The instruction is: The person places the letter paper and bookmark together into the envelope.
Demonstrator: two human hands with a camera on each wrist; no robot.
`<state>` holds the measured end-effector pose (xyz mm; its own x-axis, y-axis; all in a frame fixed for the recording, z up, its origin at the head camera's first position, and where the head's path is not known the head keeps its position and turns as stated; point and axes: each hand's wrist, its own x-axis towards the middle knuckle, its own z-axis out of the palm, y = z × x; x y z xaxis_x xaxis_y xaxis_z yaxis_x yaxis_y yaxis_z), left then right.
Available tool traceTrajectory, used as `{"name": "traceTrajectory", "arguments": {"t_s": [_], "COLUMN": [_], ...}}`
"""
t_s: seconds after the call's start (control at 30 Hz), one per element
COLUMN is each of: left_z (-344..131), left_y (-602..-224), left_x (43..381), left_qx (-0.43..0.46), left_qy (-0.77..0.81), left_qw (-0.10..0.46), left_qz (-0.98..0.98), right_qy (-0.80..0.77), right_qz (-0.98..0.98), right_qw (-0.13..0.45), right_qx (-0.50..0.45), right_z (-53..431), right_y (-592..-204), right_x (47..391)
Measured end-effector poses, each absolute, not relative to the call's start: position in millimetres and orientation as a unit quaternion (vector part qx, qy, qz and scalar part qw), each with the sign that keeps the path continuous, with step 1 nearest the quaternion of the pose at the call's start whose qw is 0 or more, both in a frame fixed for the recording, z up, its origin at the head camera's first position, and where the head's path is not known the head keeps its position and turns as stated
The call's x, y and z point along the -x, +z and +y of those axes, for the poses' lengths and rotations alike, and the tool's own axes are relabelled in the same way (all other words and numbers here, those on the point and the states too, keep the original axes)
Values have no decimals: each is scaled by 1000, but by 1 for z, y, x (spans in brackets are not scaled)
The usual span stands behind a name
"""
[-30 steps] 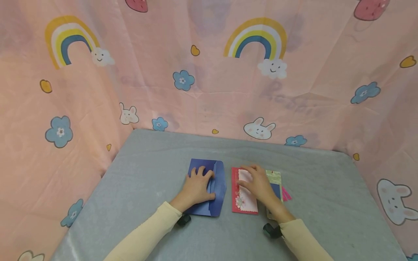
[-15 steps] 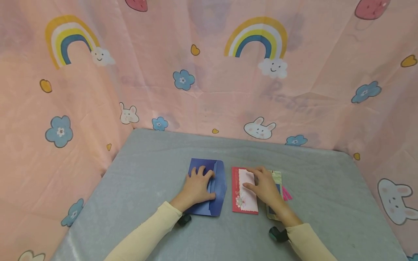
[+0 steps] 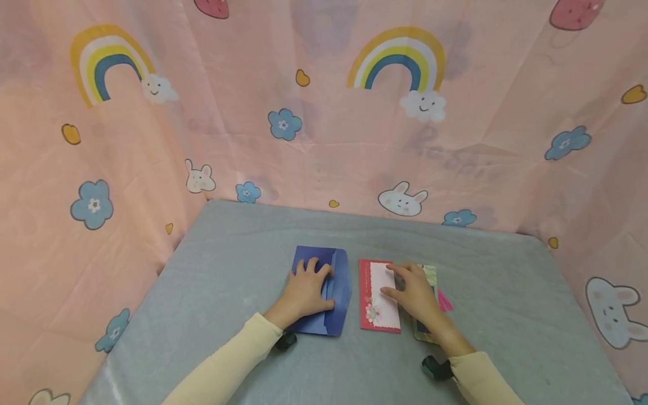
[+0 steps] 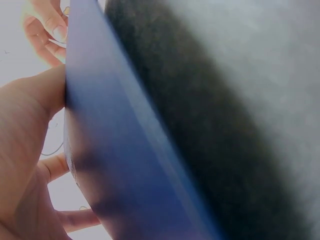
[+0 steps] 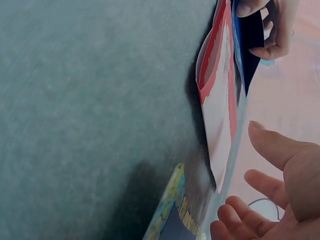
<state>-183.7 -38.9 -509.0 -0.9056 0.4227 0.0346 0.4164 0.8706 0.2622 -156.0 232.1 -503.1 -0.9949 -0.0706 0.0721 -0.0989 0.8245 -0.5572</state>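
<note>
The left hand (image 3: pixel 306 289) lies across the envelope (image 3: pixel 342 298) with its fingers spread apart. The envelope rests well in from the table's (image 3: pixel 228 253) far edge, roughly midway between the left and right edges, its flap turned out to the right. It is probably light paper that creases easily and may slide on the cloth; a flat palm should steady it, and a soft pinch on the plain left edge would spare the flap.

Just right of it, apart, is the card (image 3: pixel 378 306). It looks light and fairly stiff; taking it by the long right edge would likely keep fingers off the flowers. The right hand (image 3: pixel 415 289) is over that edge, thumb and fingers apart, pinching nothing.

Partly under the right hand and wrist, towards the table's right edge, is a green-bordered slip (image 3: pixel 430 275) with a pink tassel (image 3: pixel 444 301), probably thin and best held by its rim.

The head view alone gives the whole layout and the tassel. The left wrist view adds a dark shadow along the envelope's edge. The right wrist view shows the card's layers gaping at one end, and a gap between card and right fingertips, which the head view cannot settle.
</note>
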Motion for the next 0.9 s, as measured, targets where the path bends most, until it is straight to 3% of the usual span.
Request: {"name": "traceTrajectory", "arguments": {"t_s": [0.9], "left_z": [-39], "left_y": [-510], "left_x": [183], "left_qx": [-217], "left_qy": [125], "left_qw": [10], "left_qz": [968], "right_qy": [295], "right_qz": [-955], "right_qw": [-15], "right_qx": [-34], "right_z": [235], "right_y": [-510], "right_x": [154]}}
